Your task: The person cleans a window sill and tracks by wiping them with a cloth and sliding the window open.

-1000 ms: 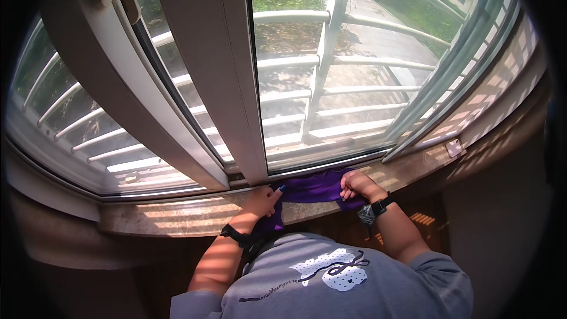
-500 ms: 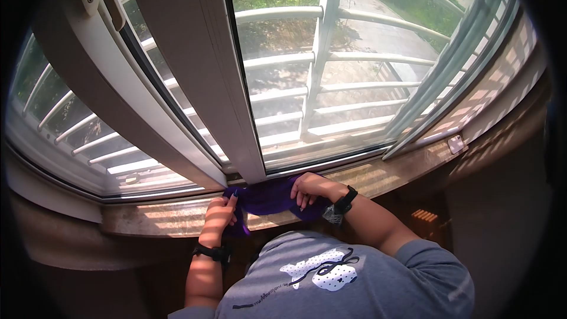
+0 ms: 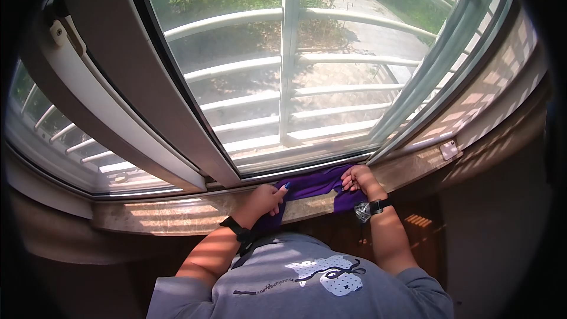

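Note:
A purple cloth (image 3: 316, 184) is stretched between my two hands along the bottom of the window frame, at the inner edge of the stone sill. My left hand (image 3: 267, 199) is closed on its left end, thumb on top, and some cloth hangs over the sill's front edge below. At the other end, my right hand (image 3: 358, 178) pinches the cloth with bent fingers, and a loose corner drops beneath it. Both wrists wear dark bands, and a crumpled clear piece (image 3: 362, 211) hangs by the right one.
Beyond the window glass (image 3: 236, 53) stand white curved bars (image 3: 288, 82). The stone sill (image 3: 177, 215) runs along the window's base, with a phone-like object (image 3: 449, 150) at its right end. A window handle (image 3: 66, 35) is at upper left.
Both hands have moved right along the sill with the purple cloth, which is now stretched straighter between them. The view has shifted slightly.

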The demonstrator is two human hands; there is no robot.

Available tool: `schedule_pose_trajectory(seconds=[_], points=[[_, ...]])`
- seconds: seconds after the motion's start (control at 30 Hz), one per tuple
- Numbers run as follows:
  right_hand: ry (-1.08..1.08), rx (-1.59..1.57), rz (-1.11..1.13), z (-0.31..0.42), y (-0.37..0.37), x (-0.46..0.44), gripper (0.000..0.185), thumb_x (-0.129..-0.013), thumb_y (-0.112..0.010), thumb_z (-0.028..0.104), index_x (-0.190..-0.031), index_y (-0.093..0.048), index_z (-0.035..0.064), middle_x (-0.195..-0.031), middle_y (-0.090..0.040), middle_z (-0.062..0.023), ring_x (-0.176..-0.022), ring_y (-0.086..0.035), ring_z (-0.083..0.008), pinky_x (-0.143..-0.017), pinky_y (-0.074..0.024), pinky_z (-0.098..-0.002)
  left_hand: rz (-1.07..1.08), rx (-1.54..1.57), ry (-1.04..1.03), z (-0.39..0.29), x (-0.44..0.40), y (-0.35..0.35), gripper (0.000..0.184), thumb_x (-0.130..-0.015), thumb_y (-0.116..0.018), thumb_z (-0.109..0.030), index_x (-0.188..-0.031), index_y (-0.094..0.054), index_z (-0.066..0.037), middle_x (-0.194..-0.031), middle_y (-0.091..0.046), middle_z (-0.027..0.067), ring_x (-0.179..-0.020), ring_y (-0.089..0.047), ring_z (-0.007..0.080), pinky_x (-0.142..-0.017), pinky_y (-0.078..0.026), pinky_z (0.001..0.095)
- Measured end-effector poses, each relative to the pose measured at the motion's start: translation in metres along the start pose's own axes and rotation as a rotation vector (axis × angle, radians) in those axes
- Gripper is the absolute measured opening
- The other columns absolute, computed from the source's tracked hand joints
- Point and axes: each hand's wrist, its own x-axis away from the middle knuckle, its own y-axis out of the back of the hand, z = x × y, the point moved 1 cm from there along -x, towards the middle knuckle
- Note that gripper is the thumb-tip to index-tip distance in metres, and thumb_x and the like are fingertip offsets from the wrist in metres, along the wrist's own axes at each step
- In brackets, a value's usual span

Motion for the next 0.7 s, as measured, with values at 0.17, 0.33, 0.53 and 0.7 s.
schedule_pose_trajectory(seconds=[0.17, 0.33, 0.53, 0.7], points=[[-0.007, -0.005, 0.027, -0.003, 0.008, -0.007, 0.031, -0.074, -0.037, 0.0, -0.092, -0.06, -0.0079, -0.07, -0.065, -0.0143, -0.055, -0.064, -0.0212, -0.043, -0.048, -0.0263, 0.029, 0.021, 0.075, -0.018, -0.024, -0.019, 0.052, -0.09, -0.052, -0.048, -0.071, -0.06, -0.001, -0.052, -0.059, 0.0083, -0.039, -0.055, 0.0147, -0.038, -0.043, 0.0263], [0.024, 0.129, 0.2, 0.013, -0.023, -0.005, 0.03, -0.077, -0.039, -0.002, -0.094, -0.061, -0.0098, -0.073, -0.067, -0.014, -0.056, -0.064, -0.0176, -0.045, -0.0471, -0.0241, -0.016, 0.126, 0.02, -0.008, -0.016, -0.018, 0.045, -0.093, -0.048, -0.042, -0.079, -0.06, -0.001, -0.055, -0.06, 0.0083, -0.043, -0.057, 0.0144, -0.04, -0.042, 0.0251], [0.201, 0.024, 0.432, 0.012, -0.092, -0.008, 0.033, -0.075, -0.039, -0.006, -0.099, -0.061, -0.0103, -0.086, -0.069, -0.0165, -0.069, -0.066, -0.0147, -0.056, -0.048, -0.0198, -0.087, 0.26, -0.206, 0.011, 0.008, -0.016, 0.029, -0.095, -0.05, -0.027, -0.104, -0.053, 0.0, -0.076, -0.065, 0.0071, -0.059, -0.059, 0.0104, -0.053, -0.045, 0.0229], [0.36, 0.037, 0.505, 0.029, -0.116, 0.003, 0.033, -0.077, -0.04, -0.006, -0.098, -0.063, 0.0008, -0.091, -0.069, -0.0114, -0.083, -0.067, -0.0155, -0.066, -0.0466, -0.0199, -0.176, 0.433, -0.422, 0.025, 0.017, -0.01, 0.034, -0.092, -0.056, -0.02, -0.116, -0.045, 0.001, -0.106, -0.058, 0.0113, -0.092, -0.058, 0.0142, -0.082, -0.047, 0.0278]])
